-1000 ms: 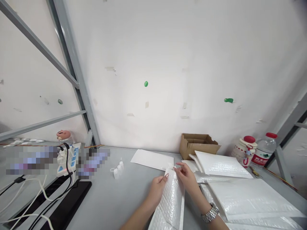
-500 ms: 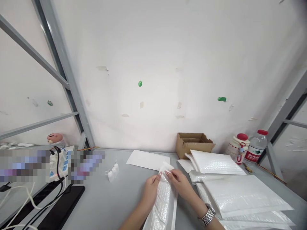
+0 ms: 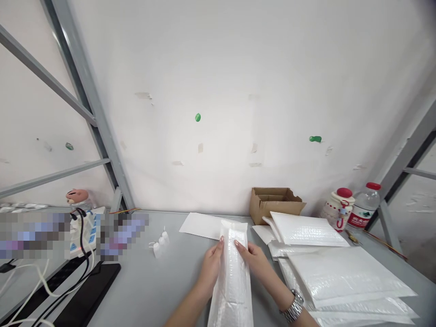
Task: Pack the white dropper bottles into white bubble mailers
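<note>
A long white bubble mailer (image 3: 233,277) lies lengthwise in front of me, its far end pointing at the wall. My left hand (image 3: 211,265) grips its left edge, thumb on top and fingers underneath. On the opposite edge, my right hand (image 3: 254,259) holds it the same way; a metal watch (image 3: 293,306) is on that wrist. Past the mailer's far end lies a flat white sheet (image 3: 200,225), partly covered by it. Whether anything is inside the mailer cannot be seen.
Stacked white bubble mailers (image 3: 347,277) fill the right side, with an open cardboard box (image 3: 272,209) behind. A water bottle (image 3: 363,209) and a white jar with a red lid (image 3: 335,206) stand at back right. Small white tagged items (image 3: 160,245), a power strip (image 3: 85,231) and a black keyboard-like slab (image 3: 90,295) are left.
The mailer's far end, bunched and narrow before, is now spread flat and wide. My hands have moved slightly apart to its two side edges.
</note>
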Tool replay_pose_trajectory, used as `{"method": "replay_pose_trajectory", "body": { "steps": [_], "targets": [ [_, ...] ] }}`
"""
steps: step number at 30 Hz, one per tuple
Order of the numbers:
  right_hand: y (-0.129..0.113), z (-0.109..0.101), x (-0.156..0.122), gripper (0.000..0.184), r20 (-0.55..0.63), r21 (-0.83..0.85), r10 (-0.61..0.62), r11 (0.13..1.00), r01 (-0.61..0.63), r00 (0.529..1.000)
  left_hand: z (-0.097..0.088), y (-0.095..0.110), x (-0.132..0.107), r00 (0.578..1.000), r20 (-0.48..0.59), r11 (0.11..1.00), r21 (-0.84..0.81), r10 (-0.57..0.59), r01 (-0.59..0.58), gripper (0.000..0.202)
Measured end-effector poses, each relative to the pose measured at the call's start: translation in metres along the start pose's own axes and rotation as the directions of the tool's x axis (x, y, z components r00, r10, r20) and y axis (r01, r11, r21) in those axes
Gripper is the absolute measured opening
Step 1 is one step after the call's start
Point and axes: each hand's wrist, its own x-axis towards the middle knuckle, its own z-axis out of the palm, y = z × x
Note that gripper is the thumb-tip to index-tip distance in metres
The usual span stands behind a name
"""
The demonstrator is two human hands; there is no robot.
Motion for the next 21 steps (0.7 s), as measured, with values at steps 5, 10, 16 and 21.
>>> {"method": "replay_pose_trajectory", "body": {
  "steps": [5,10,16,21],
  "targets": [
    [-0.006,-0.015,0.005,0.039,-0.172,0.117,0.072,0.992,-0.052,0.983,-0.001,0.005,-0.004,0.981,0.161,0.994,0.035,-0.106,0.101,0.057],
    [-0.021,-0.021,0.001,0.042,-0.082,0.274,0.094,0.959,-0.068,0.992,-0.005,0.012,-0.007,0.944,0.279,0.985,0.065,-0.174,0.163,0.051],
    [-0.032,-0.030,-0.003,0.043,0.031,0.357,0.035,0.933,-0.044,0.999,-0.006,0.008,-0.002,0.953,0.246,0.983,0.095,-0.179,0.160,0.052],
    [-0.025,-0.032,0.003,0.043,0.000,0.244,0.147,0.959,-0.143,0.989,-0.005,0.003,0.003,0.979,0.176,0.984,0.159,-0.105,0.077,0.051]
  ]
}}
